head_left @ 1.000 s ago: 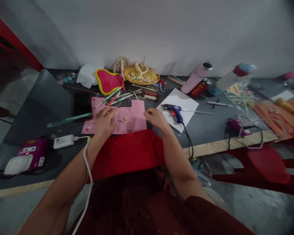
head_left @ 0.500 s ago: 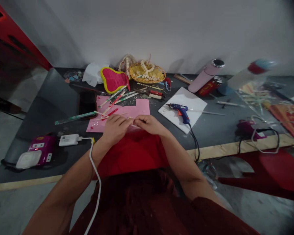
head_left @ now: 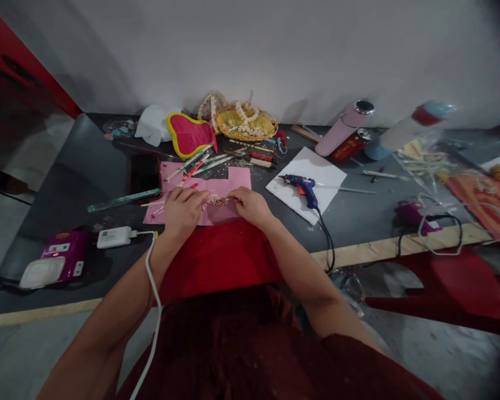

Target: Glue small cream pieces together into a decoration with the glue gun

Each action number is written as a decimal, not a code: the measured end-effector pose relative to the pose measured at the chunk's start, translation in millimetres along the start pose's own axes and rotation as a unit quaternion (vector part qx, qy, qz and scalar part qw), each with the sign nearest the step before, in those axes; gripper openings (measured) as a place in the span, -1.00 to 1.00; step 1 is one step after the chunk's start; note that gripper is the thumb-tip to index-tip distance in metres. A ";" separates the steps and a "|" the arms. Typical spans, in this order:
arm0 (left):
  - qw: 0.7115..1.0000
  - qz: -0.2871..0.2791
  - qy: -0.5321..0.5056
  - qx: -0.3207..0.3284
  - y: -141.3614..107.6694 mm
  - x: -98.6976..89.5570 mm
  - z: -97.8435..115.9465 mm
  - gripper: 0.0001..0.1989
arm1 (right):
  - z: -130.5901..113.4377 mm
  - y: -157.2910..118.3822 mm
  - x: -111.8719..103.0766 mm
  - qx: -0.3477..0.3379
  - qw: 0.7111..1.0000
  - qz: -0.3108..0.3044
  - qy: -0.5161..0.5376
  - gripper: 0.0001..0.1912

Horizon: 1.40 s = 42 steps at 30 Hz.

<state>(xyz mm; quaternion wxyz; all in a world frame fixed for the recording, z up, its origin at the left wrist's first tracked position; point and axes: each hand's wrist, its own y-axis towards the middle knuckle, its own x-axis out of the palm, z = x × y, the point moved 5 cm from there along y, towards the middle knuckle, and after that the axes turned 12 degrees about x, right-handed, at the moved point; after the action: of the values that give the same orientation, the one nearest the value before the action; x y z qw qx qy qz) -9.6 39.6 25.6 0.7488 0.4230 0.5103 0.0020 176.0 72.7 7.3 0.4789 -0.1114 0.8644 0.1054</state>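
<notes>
A short strand of small pale pieces spans the gap between my hands, over a pink sheet. My left hand is curled at the strand's left end, its fingers close together. Pinched fingertips of my right hand hold the right end. Thin pale sticks poke out to the left of my left hand. Red cloth lies beneath my wrists at the table edge. Just beyond my hands, several long narrow green and red wrapped sticks lie across the sheet.
A blue glue gun rests on a white board to the right. At the back stand a yellow basket, a pink flask and a red can. Left are a phone, white charger and purple power block.
My hands have moved apart, and the pale strand between them now shows. The sticks by my left hand show less. The whole view has shifted slightly.
</notes>
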 end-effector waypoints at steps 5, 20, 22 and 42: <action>0.999 -0.007 -0.031 0.007 -0.6 3.6 -0.6 -0.74 | -6.3 -1.6 4.6 0.003 0.998 -0.015 -0.067 -0.59; 0.997 -0.028 -0.076 0.005 2.6 3.7 8.9 -0.68 | -8.0 -0.2 -3.9 -0.006 0.984 0.060 0.168 -0.87; 0.997 -0.019 -0.081 -0.005 2.5 2.9 9.4 -0.70 | -12.8 -1.5 -3.7 0.005 0.965 0.055 0.258 -0.89; 0.994 -0.009 -0.106 -0.004 9.2 -6.1 22.3 -0.80 | -30.3 -5.4 0.5 0.023 0.869 -0.045 0.493 -0.80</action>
<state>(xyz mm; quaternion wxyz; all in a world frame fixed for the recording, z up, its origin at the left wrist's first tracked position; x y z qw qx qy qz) 8.5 28.8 38.8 0.8003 0.4136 0.4316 -0.0477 152.9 58.7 22.2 -0.0028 -0.1769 0.9842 -0.0052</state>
